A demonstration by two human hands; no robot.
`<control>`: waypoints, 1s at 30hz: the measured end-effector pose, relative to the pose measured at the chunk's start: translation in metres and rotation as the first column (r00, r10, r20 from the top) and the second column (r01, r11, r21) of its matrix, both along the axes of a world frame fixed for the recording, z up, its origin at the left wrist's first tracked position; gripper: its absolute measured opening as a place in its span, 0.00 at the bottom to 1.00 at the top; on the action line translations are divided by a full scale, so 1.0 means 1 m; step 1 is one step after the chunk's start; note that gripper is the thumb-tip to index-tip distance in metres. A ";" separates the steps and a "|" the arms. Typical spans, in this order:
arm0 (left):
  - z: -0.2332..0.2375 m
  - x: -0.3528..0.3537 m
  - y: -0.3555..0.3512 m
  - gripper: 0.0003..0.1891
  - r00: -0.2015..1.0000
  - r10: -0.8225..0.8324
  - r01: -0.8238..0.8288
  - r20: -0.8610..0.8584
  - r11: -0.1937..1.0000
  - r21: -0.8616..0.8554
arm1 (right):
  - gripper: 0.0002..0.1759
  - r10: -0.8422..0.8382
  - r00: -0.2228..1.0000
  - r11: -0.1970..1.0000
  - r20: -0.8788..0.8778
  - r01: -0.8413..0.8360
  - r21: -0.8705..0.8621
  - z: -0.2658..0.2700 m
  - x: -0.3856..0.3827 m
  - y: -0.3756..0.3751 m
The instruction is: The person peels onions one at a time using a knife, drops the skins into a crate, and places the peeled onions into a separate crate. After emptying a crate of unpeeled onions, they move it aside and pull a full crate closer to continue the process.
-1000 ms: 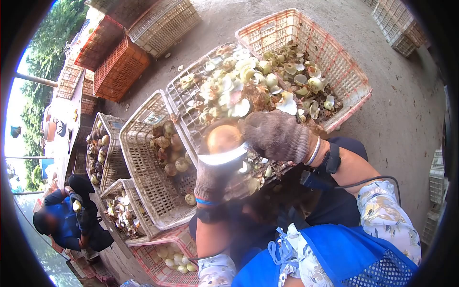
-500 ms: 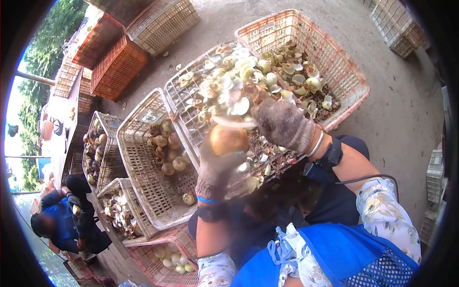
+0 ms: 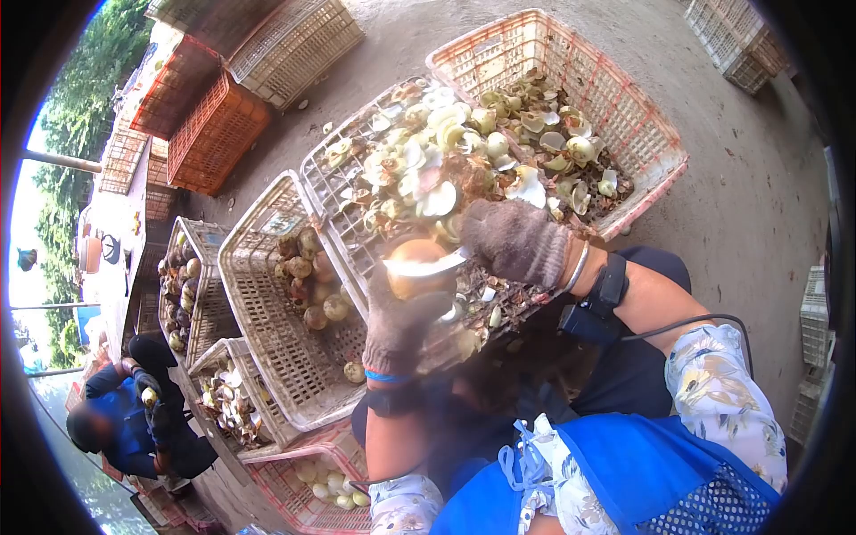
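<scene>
My gloved left hand [image 3: 401, 325] is wrapped round a brown-skinned onion [image 3: 415, 272], slightly blurred. In my gloved right hand [image 3: 517, 239] is a knife [image 3: 430, 266], its bright blade lying across the onion. The handle is hidden in my fist. Both hands are over a crate grate [image 3: 357, 209] strewn with peeled onion skins [image 3: 437, 198] and trimmings. Just left of my left hand, a pale crate [image 3: 267, 334] holds several unpeeled onions [image 3: 316, 294].
A red-and-white crate [image 3: 615, 98] with onion layers and scraps stands beyond my right hand. At lower left, a pink crate [image 3: 267, 468] holds peeled onions [image 3: 334, 486]. Another person [image 3: 134, 410] works at far left. An orange crate [image 3: 217, 134] sits upper left.
The knife blade has come down from the onion's top edge to across its middle. My right hand has shifted slightly left; my left hand still holds the onion.
</scene>
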State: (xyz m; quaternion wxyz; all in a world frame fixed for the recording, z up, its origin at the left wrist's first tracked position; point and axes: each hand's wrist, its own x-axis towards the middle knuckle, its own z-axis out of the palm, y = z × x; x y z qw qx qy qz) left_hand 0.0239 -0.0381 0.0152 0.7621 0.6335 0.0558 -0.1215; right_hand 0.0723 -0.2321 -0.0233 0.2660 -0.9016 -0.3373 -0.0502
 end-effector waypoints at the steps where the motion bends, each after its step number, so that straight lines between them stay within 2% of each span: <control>1: -0.001 0.000 0.001 0.26 1.000 0.002 -0.002 0.000 1.000 0.000 | 0.09 0.002 1.000 1.000 0.000 -0.002 0.000 -0.004 -0.001 -0.002; 3: -0.007 0.000 0.002 0.27 1.000 -0.012 0.012 -0.003 1.000 0.004 | 0.09 -0.034 0.999 0.999 -0.016 0.034 -0.008 -0.005 -0.003 -0.002; 4: -0.005 0.004 0.005 0.28 0.995 -0.096 0.096 0.005 0.995 0.029 | 0.09 0.004 1.000 0.999 -0.017 -0.003 0.032 -0.003 -0.004 -0.003; 5: -0.009 0.005 0.008 0.28 0.995 -0.098 0.098 0.001 0.995 0.028 | 0.09 0.002 1.000 1.000 -0.021 -0.001 0.031 0.001 -0.006 -0.002; 6: -0.012 0.007 0.010 0.27 0.990 -0.132 0.117 0.043 0.958 0.261 | 0.09 0.041 0.999 0.999 -0.001 -0.041 0.035 0.006 -0.008 0.001; 7: -0.012 0.009 0.009 0.26 0.981 -0.177 0.119 0.076 0.869 0.481 | 0.09 0.078 0.997 0.996 0.020 -0.079 0.039 0.009 -0.010 0.004; 9: -0.008 0.008 0.005 0.24 0.988 -0.118 0.063 0.105 0.906 0.419 | 0.09 0.052 0.999 0.998 0.004 -0.052 0.033 0.011 -0.017 0.009; 11: 0.001 0.005 0.004 0.26 0.984 -0.141 0.066 0.110 0.855 0.514 | 0.09 -0.002 1.000 0.998 -0.023 0.003 0.063 0.020 -0.023 0.009; 12: -0.004 0.004 0.003 0.26 0.984 -0.141 0.066 0.108 0.855 0.514 | 0.09 0.021 1.000 0.998 -0.021 -0.020 0.063 0.017 -0.021 0.010; 14: -0.016 0.000 0.002 0.28 0.989 0.022 -0.064 0.147 0.956 0.287 | 0.09 0.025 1.000 0.999 -0.010 -0.024 0.029 0.007 -0.018 0.010; 15: -0.015 -0.001 0.004 0.28 0.989 0.021 -0.064 0.147 0.955 0.289 | 0.10 0.029 1.000 1.000 0.004 -0.029 -0.004 0.004 -0.016 0.010; 17: -0.009 -0.002 0.007 0.30 0.999 -0.048 0.044 0.011 0.965 0.257 | 0.10 0.032 0.999 0.999 -0.012 -0.032 -0.003 -0.004 -0.011 0.003; 19: 0.001 -0.003 0.006 0.31 0.997 -0.067 0.055 0.039 0.969 0.240 | 0.10 0.031 0.999 1.000 -0.030 -0.032 0.000 -0.003 -0.012 -0.002; 21: -0.004 0.002 0.008 0.32 0.990 -0.124 0.086 0.074 0.919 0.384 | 0.10 0.016 0.996 0.999 0.084 -0.018 0.031 -0.004 -0.012 -0.001; 22: -0.006 0.002 0.008 0.32 0.990 -0.121 0.086 0.071 0.921 0.380 | 0.10 0.018 0.997 0.999 0.080 -0.021 0.027 -0.005 -0.011 0.001; 24: -0.005 0.002 0.007 0.32 0.985 -0.167 0.144 0.039 0.930 0.339 | 0.10 0.049 0.994 0.994 0.095 -0.058 0.092 -0.005 -0.012 0.007; 25: -0.007 0.001 0.008 0.32 0.985 -0.167 0.144 0.039 0.929 0.340 | 0.10 0.049 0.994 0.994 0.096 -0.058 0.092 -0.007 -0.010 0.006; 27: -0.013 -0.002 0.011 0.33 0.987 -0.158 0.155 -0.007 0.961 0.229 | 0.09 0.058 0.988 0.996 0.146 -0.066 0.055 -0.011 -0.006 0.006; 28: -0.014 -0.003 0.012 0.34 0.988 -0.150 0.152 -0.025 0.974 0.168 | 0.08 -0.021 0.994 0.993 0.108 0.033 -0.110 -0.010 -0.002 0.003; 29: -0.012 -0.005 0.012 0.34 0.988 -0.150 0.153 -0.026 0.974 0.169 | 0.08 -0.022 0.994 0.994 0.107 0.033 -0.108 -0.023 0.005 -0.007; 30: -0.009 -0.005 0.014 0.37 0.989 -0.145 0.145 -0.015 0.986 0.084 | 0.07 -0.161 0.982 0.979 0.097 0.172 -0.108 -0.046 0.018 -0.023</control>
